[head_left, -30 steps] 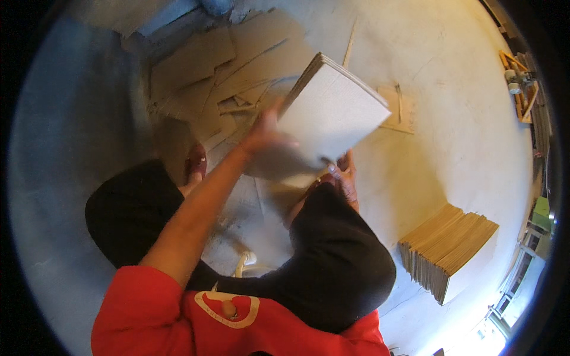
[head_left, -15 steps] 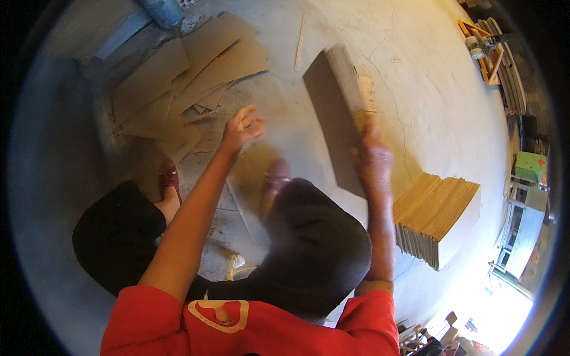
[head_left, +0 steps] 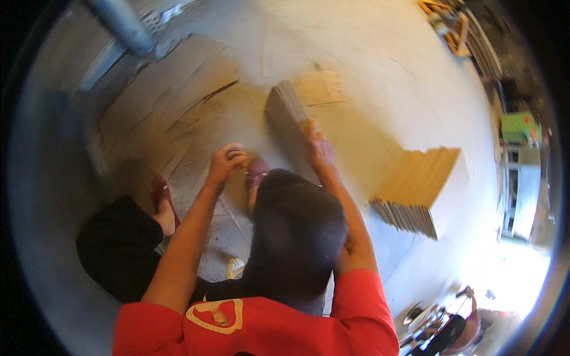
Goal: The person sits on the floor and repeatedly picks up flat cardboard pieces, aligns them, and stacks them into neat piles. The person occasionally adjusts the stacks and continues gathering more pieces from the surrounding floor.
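Observation:
My right hand (head_left: 320, 152) grips the near right edge of a bundle of cardboard sheets (head_left: 286, 118), held upright in front of my right foot; motion blurs it. I cannot tell whether its lower edge touches the floor. Left of the bundle, my left hand (head_left: 227, 161) hovers with loosely curled fingers, apart and holding nothing. Just beyond the bundle a small piece of cardboard (head_left: 320, 87) lies flat on the floor. To the right of my right arm stands a thick, neat stack of cardboard (head_left: 418, 178).
Loose flat cardboard sheets (head_left: 178, 89) spread over the floor at the far left, near a grey pipe (head_left: 124, 26). My knees and red shoes (head_left: 256, 169) are close below my hands. Along the right wall are a green box (head_left: 519, 127) and wooden frames (head_left: 460, 35).
The bundle and my right hand have moved left and nearer my left hand, uncovering more of the flat cardboard piece. My left hand has come down slightly. The view has shifted too.

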